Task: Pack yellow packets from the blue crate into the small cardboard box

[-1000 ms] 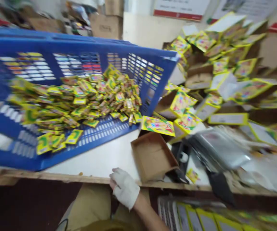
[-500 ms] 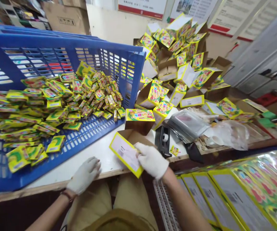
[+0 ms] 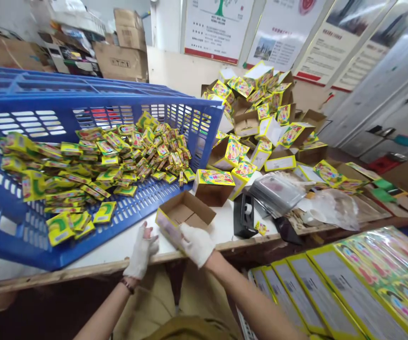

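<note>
My right hand (image 3: 196,244), in a white glove, grips the near side of an open cardboard box (image 3: 184,215) with yellow printed sides, standing mouth up on the white table (image 3: 129,241). My left hand (image 3: 142,252), also gloved with bare fingertips, hovers just left of the box near the table edge, fingers loosely apart and holding nothing. A blue plastic crate (image 3: 83,108) lies tilted on its side to the left, with several small yellow-green packets (image 3: 93,165) spilled along its wall.
A heap of empty yellow printed boxes (image 3: 260,113) fills the back right. A black tape dispenser (image 3: 244,215) and clear plastic bags (image 3: 313,203) lie right of the open box. Flat yellow-edged cartons (image 3: 331,288) are stacked low at right. Cardboard cartons (image 3: 120,59) stand behind.
The box, tipped on its side half a second ago, now stands mouth up in my right hand. My left hand has moved right, closer to it. The view has risen.
</note>
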Tool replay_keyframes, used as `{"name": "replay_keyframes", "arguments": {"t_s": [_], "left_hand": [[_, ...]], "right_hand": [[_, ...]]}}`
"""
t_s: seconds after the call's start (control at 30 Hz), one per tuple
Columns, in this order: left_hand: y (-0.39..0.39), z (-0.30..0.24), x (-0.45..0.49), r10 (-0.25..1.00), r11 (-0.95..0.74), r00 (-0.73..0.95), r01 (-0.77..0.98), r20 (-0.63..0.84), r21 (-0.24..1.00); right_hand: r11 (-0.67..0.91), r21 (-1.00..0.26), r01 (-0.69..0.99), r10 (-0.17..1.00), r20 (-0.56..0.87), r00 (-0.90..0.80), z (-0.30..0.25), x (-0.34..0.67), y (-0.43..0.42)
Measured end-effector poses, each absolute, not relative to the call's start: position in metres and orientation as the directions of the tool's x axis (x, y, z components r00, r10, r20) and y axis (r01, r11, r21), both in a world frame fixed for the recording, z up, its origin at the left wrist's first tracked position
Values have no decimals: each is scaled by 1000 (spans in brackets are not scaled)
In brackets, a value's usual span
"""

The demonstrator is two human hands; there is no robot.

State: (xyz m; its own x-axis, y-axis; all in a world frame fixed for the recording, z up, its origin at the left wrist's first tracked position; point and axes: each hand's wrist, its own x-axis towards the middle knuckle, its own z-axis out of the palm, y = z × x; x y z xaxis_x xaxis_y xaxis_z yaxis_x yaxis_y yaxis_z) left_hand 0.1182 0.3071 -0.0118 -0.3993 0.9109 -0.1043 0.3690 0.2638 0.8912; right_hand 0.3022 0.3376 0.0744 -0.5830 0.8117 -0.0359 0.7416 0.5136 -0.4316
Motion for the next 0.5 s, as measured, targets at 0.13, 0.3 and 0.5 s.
{"name": "replay_keyframes", "arguments": {"t_s": [0.13,0.3,0.5], "left_hand": [[335,3,113,946,255,-302,459,-120,851],[394,41,88,990,102,-140,681,-8,725],[440,64,130,966,-258,192,783,174,567]], "right_hand": [[647,-546,532,643,15,-766,79,282,335],[687,-354,635,727,328,-604,106,320,393],[368,-210,906,915,-91,-393,87,326,433]]}}
